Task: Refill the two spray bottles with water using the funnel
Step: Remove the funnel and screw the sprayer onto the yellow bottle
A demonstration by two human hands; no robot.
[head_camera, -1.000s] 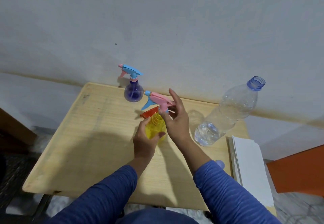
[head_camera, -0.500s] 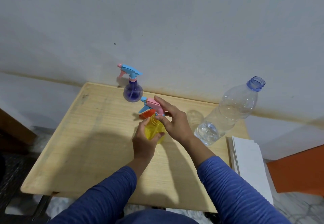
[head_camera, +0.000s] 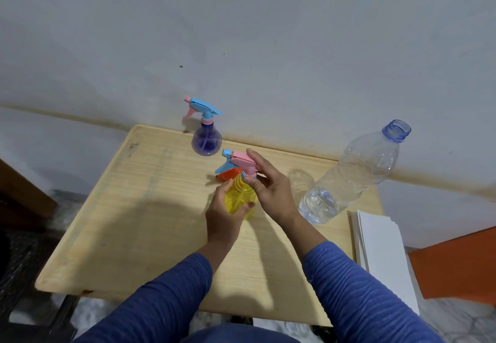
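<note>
While both hands work at the middle of the table, the scene reads so:

Table: a pale wooden table (head_camera: 128,208) pushed against a grey wall (head_camera: 241,34).
Yellow spray bottle: the yellow spray bottle (head_camera: 239,199) stands upright near the table's middle, its pink spray head (head_camera: 240,161) with a blue nozzle pointing left.
Left hand: the left hand (head_camera: 224,216) wraps the yellow bottle's body, thumb across its front, holding it.
Right hand: the right hand (head_camera: 271,187) is at the bottle's neck; thumb and fingers pinch the collar just under the pink head, the forefinger lying along the head's back.
Funnel: an orange piece, probably the funnel (head_camera: 228,174), shows just behind the yellow bottle, mostly hidden.
Purple spray bottle: the purple spray bottle (head_camera: 206,141) stands upright at the far edge by the wall, its blue head on, apart from the hands.
Water bottle: a clear water bottle (head_camera: 349,176) with no cap stands to the right, water in its lower part.
Paper: a white paper stack (head_camera: 383,256) lies at the table's right edge.
</note>
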